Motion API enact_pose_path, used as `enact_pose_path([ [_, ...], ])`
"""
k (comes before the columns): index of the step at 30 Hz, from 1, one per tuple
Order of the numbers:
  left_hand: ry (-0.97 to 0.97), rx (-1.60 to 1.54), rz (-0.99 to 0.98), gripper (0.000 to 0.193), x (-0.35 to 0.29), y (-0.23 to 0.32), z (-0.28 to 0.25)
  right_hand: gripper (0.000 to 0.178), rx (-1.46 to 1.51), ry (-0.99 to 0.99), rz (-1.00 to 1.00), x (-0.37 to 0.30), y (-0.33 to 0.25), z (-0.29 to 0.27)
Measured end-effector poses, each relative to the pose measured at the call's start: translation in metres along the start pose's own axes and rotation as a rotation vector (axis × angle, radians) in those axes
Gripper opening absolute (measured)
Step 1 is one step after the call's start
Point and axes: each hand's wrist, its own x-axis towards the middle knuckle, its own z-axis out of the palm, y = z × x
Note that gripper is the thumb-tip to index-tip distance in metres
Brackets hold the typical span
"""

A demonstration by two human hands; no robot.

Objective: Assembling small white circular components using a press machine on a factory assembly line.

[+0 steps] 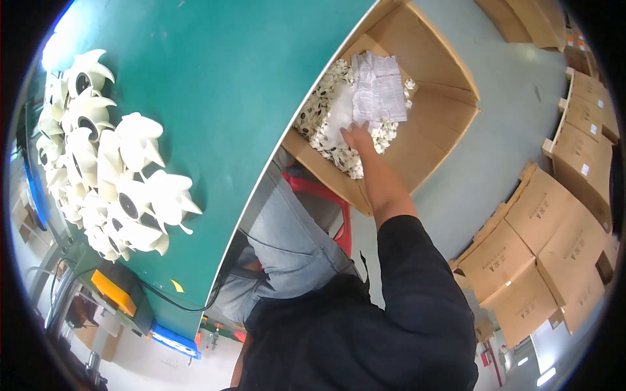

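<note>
My right hand (357, 137) reaches down into an open cardboard box (443, 111) on the right. Its fingers are curled at the lower corner of a crumpled whitish sheet with print (378, 88). Many small white parts (336, 153), some with dark spots, lie under and around the sheet. A plain white patch (340, 107) shows just left of it. My left hand is out of sight; only a bit of that arm shows at the lower edge.
A pile of cream-white bladed impellers (104, 156) stands on the green table (241, 78) at left. A black cable (176, 306) crosses the near table edge. A red stool (339, 208) is under the box. Stacked cartons (535, 254) stand on the right.
</note>
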Motion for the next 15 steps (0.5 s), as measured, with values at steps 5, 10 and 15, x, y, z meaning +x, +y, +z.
enact_pose_path([
  [5, 0.001, 0.081, 0.072, 0.056, 0.015, 0.019, -0.021, 0.086, 0.013, 0.074, 0.017, 0.046, 0.024, 0.002],
  [10, -0.021, 0.145, 0.079, 0.055, -0.001, 0.015, -0.014, 0.087, 0.029, -0.023, -0.017, 0.027, 0.001, -0.002],
  [15, -0.013, 0.187, 0.130, 0.053, 0.005, 0.011, -0.003, 0.082, -0.012, -0.027, -0.037, 0.022, 0.011, -0.016],
])
